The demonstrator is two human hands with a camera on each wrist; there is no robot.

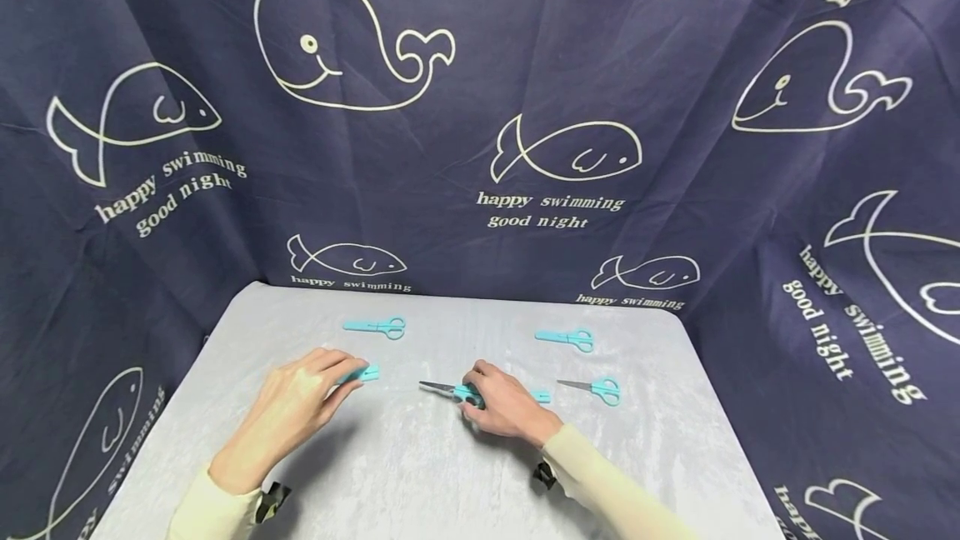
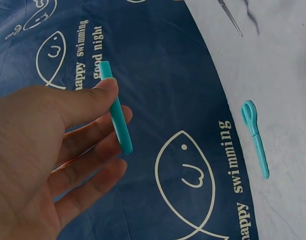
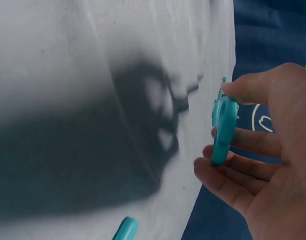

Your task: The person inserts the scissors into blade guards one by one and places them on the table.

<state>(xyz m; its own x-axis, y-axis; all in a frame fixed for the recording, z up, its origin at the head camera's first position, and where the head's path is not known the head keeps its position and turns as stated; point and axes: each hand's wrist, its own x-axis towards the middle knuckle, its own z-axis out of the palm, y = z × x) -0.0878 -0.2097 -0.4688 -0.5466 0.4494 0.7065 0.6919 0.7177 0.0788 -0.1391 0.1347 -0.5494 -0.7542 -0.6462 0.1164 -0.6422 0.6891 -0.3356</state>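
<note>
My left hand pinches a turquoise scissors cover between thumb and fingers, its slotted end pointing right in the head view. Facing it across a gap, my right hand holds a pair of turquoise-handled scissors by the handles. The bare dark blades point left toward the cover. Thumb and fingers partly hide the handles; in the right wrist view the scissors are seen edge-on. Another turquoise cover lies on the table just beyond my right wrist, partly hidden by it.
On the pale cloth-covered table, covered scissors lie at the back left and another covered pair at the back right. Uncovered scissors lie at the right, blades leftward. Dark blue fish-print curtains enclose the back and sides.
</note>
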